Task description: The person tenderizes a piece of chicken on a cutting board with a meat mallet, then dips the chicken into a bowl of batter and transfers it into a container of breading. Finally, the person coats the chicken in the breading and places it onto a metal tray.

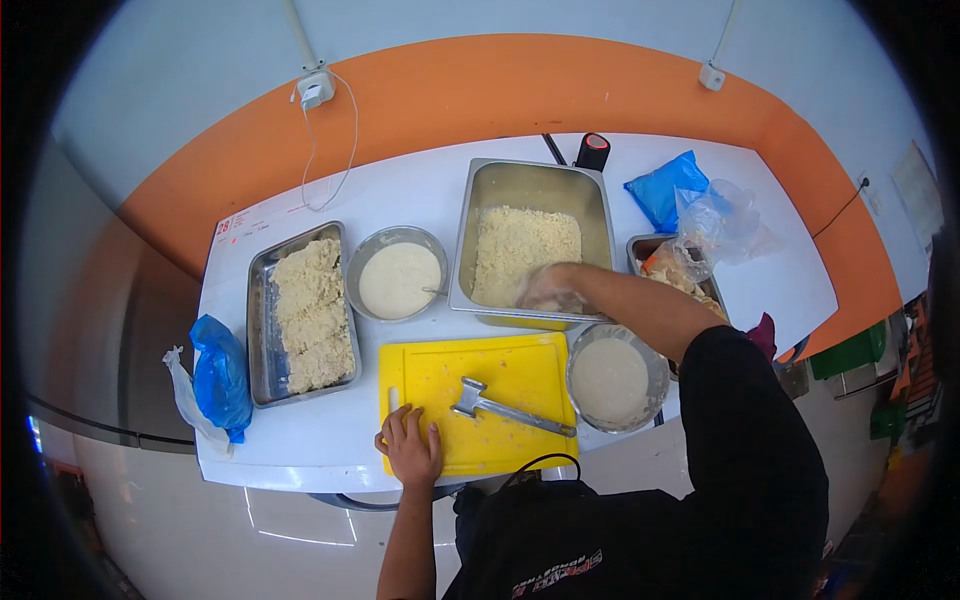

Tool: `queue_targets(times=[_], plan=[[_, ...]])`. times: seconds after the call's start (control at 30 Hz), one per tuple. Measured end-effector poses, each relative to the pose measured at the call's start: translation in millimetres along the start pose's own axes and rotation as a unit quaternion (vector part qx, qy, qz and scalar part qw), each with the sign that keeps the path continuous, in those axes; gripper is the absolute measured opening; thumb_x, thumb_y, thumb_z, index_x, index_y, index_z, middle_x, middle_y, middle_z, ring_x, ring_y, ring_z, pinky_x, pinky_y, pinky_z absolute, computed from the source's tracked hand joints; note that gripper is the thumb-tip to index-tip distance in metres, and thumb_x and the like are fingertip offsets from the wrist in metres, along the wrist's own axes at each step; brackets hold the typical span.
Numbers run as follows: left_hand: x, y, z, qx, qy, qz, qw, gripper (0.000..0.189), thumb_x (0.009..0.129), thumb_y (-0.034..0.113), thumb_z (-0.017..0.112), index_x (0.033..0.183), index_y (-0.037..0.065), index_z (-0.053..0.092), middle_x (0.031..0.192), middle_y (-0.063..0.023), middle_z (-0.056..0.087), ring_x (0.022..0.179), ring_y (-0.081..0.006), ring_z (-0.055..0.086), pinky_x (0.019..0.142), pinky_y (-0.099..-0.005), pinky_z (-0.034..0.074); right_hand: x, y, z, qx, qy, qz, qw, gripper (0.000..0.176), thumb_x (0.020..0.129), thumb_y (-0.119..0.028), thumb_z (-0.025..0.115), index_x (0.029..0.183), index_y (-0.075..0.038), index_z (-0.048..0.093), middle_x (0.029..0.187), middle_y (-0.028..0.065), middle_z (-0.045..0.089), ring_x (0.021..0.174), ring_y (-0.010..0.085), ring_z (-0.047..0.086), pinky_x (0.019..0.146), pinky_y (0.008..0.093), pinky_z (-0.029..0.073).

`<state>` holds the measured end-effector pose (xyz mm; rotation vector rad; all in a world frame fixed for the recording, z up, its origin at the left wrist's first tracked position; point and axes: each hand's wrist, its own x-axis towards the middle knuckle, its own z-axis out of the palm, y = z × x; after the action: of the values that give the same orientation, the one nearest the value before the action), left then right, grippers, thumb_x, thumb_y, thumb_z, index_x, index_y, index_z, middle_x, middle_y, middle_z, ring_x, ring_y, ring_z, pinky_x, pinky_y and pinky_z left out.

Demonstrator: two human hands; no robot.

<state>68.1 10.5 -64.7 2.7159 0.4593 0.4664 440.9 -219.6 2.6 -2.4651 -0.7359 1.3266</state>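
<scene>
My left hand (411, 447) lies on the near left corner of a yellow cutting board (440, 365), its fingers spread. A metal meat mallet (510, 408) rests on the board, among small scraps. My right hand (548, 288) reaches into a deep steel pan (480, 185) of pale crumbs (527, 245). That hand is blurred and coated in crumbs; whether it holds anything is hidden. Just right of the board stands a bowl of pale powder or batter (610, 380). Left of the pan, a bowl of creamy white liquid (400, 280) has a utensil handle over its rim.
At the left, a steel tray (262, 345) holds crumb-coated pieces (312, 310) beside a blue bag (221, 380). To the right, a smaller pan of food pieces (680, 285) sits partly under a clear plastic bag (725, 225). A blue bag (668, 190) and a black cylinder (593, 152) stand behind.
</scene>
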Motion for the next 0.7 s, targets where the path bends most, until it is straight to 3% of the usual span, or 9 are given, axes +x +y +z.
queue_targets(times=[0.03,0.13,0.2,0.3,0.33,0.43,0.53,0.6,0.7], plan=[[-0.1,-0.2,-1.3,0.0,0.001,-0.003,1.0,0.037,0.092,0.03,0.062,0.123,0.01,0.065,0.135,-0.0105,0.058,0.132,-0.0319,0.049,0.109,-0.0534,0.028,3.1,9.8,-11.9,-0.051,0.066,-0.103,0.991,0.047,0.095,-0.04,0.063,0.124,-0.004,0.071,0.112,0.0208,0.072,0.094,0.0314,0.068,0.092,0.0436,0.052],[0.1,0.3,-2.1,-0.003,-0.01,-0.008,1.0,0.038,0.093,0.032,0.063,0.123,0.011,0.066,0.136,-0.01,0.058,0.134,-0.0312,0.047,0.109,-0.0538,0.028,12.7,19.4,-46.5,0.104,0.156,-0.064,0.98,0.052,0.09,-0.045,0.07,0.119,-0.002,0.072,0.12,0.018,0.072,0.1,0.0319,0.067,0.089,0.0472,0.053],[0.3,-0.9,-1.5,-0.009,-0.004,-0.002,1.0,0.037,0.092,0.032,0.063,0.122,0.01,0.066,0.135,-0.0103,0.058,0.133,-0.0313,0.048,0.109,-0.0534,0.028,-20.4,-7.7,-71.1,-0.024,0.231,0.04,0.972,0.067,0.091,-0.052,0.067,0.138,-0.004,0.061,0.137,0.0236,0.064,0.121,0.0347,0.063,0.097,0.0497,0.05],[0.4,-1.3,-1.4,-0.009,-0.004,-0.002,1.0,0.037,0.092,0.033,0.063,0.122,0.011,0.067,0.135,-0.0105,0.058,0.133,-0.0317,0.048,0.109,-0.0534,0.028,36.4,5.7,-46.3,-0.072,0.317,0.042,0.945,0.067,0.092,-0.051,0.064,0.145,-0.01,0.057,0.144,0.0266,0.058,0.133,0.0383,0.056,0.106,0.0484,0.047],[2.3,-1.3,0.5,-0.006,-0.001,-0.006,1.0,0.037,0.092,0.033,0.063,0.122,0.011,0.067,0.135,-0.0105,0.058,0.133,-0.0317,0.048,0.109,-0.0534,0.028,34.8,4.1,-18.2,-0.141,0.333,0.049,0.931,0.08,0.095,-0.052,0.061,0.157,-0.008,0.039,0.161,0.0267,0.038,0.146,0.0381,0.043,0.117,0.0491,0.038],[-2.5,-5.9,-2.1,-0.006,-0.004,-0.029,1.0,0.037,0.092,0.034,0.063,0.122,0.012,0.067,0.134,-0.0096,0.059,0.133,-0.0315,0.049,0.109,-0.0535,0.029,32.7,-14.5,-31.7,-0.178,0.245,0.001,0.953,0.083,0.097,-0.053,0.056,0.162,-0.009,0.029,0.168,0.0246,0.024,0.153,0.0388,0.032,0.124,0.0483,0.028],[-2.7,-3.8,-4.6,-0.004,-0.01,-0.028,1.0,0.038,0.093,0.036,0.064,0.123,0.013,0.068,0.134,-0.0086,0.06,0.133,-0.0308,0.049,0.108,-0.0536,0.03,102.1,29.9,3.4,-0.174,0.356,-0.031,0.918,0.081,0.1,-0.053,0.052,0.164,-0.009,0.026,0.167,0.025,0.027,0.154,0.0393,0.03,0.126,0.0459,0.025],[0.8,-5.1,-2.8,-0.009,-0.002,-0.008,1.0,0.038,0.094,0.037,0.063,0.123,0.013,0.068,0.134,-0.0078,0.06,0.133,-0.03,0.049,0.108,-0.0536,0.03,161.4,75.0,2.5,0.172,0.415,-0.269,0.852,0.079,0.103,-0.053,0.045,0.164,-0.007,0.026,0.166,0.0255,0.029,0.154,0.0403,0.029,0.127,0.0451,0.023],[2.3,-2.0,-8.7,-0.013,-0.016,-0.015,1.0,0.038,0.095,0.037,0.063,0.124,0.013,0.068,0.134,-0.0076,0.06,0.134,-0.0297,0.048,0.108,-0.0538,0.03,59.2,-12.4,-41.0,-0.198,0.162,-0.025,0.966,0.076,0.105,-0.054,0.036,0.162,-0.006,0.029,0.166,0.0235,0.032,0.154,0.0386,0.03,0.127,0.0445,0.023]])
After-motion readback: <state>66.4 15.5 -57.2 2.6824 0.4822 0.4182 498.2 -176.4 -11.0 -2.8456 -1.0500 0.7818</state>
